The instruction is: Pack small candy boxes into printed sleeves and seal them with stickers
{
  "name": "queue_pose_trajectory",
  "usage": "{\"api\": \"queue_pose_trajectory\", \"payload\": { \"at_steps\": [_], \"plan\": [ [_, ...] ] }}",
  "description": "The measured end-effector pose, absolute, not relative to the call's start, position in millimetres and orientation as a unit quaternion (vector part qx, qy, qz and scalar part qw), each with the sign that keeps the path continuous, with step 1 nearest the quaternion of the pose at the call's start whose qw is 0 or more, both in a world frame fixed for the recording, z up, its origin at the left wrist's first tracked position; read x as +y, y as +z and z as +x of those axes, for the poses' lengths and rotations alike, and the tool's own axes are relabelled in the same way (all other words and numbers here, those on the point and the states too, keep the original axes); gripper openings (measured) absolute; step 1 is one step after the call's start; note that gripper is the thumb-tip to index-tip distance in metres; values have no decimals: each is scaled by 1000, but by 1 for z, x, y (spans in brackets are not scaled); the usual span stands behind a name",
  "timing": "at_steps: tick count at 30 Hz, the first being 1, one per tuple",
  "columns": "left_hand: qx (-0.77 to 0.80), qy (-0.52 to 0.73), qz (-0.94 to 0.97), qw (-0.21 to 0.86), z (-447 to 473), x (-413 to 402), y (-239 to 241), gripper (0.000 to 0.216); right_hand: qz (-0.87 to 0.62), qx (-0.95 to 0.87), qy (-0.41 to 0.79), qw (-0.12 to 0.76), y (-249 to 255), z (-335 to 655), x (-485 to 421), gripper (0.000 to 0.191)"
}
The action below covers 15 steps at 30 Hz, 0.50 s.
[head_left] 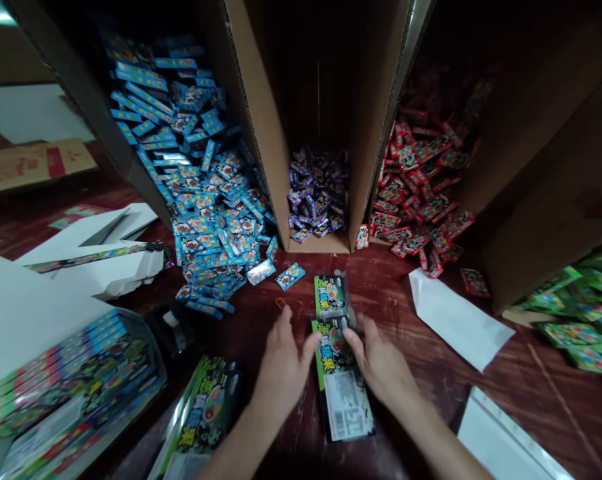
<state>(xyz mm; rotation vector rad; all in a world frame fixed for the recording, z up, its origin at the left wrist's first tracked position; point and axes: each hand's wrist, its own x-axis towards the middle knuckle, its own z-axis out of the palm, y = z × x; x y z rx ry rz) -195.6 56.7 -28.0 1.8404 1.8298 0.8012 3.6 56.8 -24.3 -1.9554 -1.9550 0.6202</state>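
Both hands, left (pixel 282 363) and right (pixel 379 360), pinch the green pack (pixel 337 353) on the surface (pixel 431 373); grip its edges evenly and keep it flat.

At twelve o'clock from your hands you see purple packets (pixel 315 193) in a tan cardboard box (pixel 261 120). At eleven o'clock the spilled packets (pixel 205 200) are bright blue with small multicoloured spots; at one o'clock the packets (pixel 421 187) are red. At three o'clock the packets (pixel 581 320) are green. The pack (pixel 337 360) between your hands is black and green with a white barcode label. The table (pixel 411 347) is dark reddish-brown wood grain.
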Motion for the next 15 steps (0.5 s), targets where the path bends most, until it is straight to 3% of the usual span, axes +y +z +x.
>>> {"api": "queue_pose_trajectory", "payload": {
  "at_steps": [2, 4, 7, 10, 15],
  "plan": [
    [648, 227, 720, 100, -214, 90, -12, 53, -657, -732, 92, 156, -9, 7, 110, 56],
    [608, 134, 782, 33, -225, 129, 1, 49, -634, -766, 33, 101, 1, 4, 170, 56],
    [526, -10, 850, -15, -231, 188, 5, 76, -631, -773, 33, 59, 3, -13, 257, 67],
    [434, -87, 896, 7, -236, 235, -4, 94, -650, -759, 34, 31, -1, -31, 314, 68],
    [373, -114, 918, 76, -249, 273, -17, 96, -665, -745, 47, 9, 0, -37, 345, 60]
  ]
}}
